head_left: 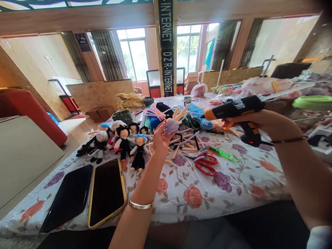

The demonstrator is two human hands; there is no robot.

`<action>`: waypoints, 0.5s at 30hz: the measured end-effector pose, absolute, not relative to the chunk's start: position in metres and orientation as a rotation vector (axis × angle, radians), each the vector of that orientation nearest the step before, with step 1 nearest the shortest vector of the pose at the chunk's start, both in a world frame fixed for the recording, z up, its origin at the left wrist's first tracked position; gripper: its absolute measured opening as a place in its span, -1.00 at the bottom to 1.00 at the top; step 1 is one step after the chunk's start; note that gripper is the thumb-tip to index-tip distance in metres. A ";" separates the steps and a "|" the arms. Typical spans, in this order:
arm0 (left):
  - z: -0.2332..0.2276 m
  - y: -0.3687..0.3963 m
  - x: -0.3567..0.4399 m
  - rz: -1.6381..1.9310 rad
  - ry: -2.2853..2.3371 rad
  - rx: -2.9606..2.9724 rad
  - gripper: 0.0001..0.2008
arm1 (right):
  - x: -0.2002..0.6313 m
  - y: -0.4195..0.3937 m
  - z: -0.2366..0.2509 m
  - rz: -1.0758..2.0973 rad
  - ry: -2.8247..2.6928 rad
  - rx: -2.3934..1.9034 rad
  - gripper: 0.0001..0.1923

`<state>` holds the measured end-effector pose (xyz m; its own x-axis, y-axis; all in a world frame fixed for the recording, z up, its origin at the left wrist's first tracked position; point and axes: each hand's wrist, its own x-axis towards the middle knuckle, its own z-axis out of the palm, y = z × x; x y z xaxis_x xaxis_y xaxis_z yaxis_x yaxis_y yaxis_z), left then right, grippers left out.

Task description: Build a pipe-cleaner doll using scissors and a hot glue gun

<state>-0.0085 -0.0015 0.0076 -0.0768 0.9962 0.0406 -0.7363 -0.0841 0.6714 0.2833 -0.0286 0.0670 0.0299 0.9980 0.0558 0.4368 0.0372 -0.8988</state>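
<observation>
My left hand (161, 140) holds up a small doll part (171, 125), a lavender wound bundle with pale peach prongs sticking up. The fingers are closed round its lower side. Over on the right, my right hand (255, 119) grips a black and orange glue gun (237, 109) by its handle, a red light glowing near the base. The gun's nozzle points left toward the doll part, with a gap between them. Below lie red-handled scissors (206, 164) and a green translucent cutter or pen-like tool (221, 153). Several finished-looking dolls (123, 141) sit at the left.
Two dark phones or tablets, one black (67, 197) and one in a yellow case (107, 193), lie at the front left. Loose pipe-cleaner-like stems (155, 112) are heaped behind my left hand. A flowered cloth (178, 188) covers the table. Plastic bags (267, 86) crowd the back right.
</observation>
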 end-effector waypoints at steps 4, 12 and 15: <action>0.009 0.001 -0.010 1.613 0.586 0.438 -0.92 | 0.303 -0.030 0.067 0.880 -1.527 -1.581 -0.66; 0.007 0.003 -0.010 1.579 0.540 0.474 -0.90 | 0.298 -0.024 0.058 0.895 -1.843 -1.771 -0.86; 0.007 0.001 -0.010 1.565 0.516 0.515 -0.88 | 0.315 -0.004 0.041 0.913 -1.947 -1.690 -0.82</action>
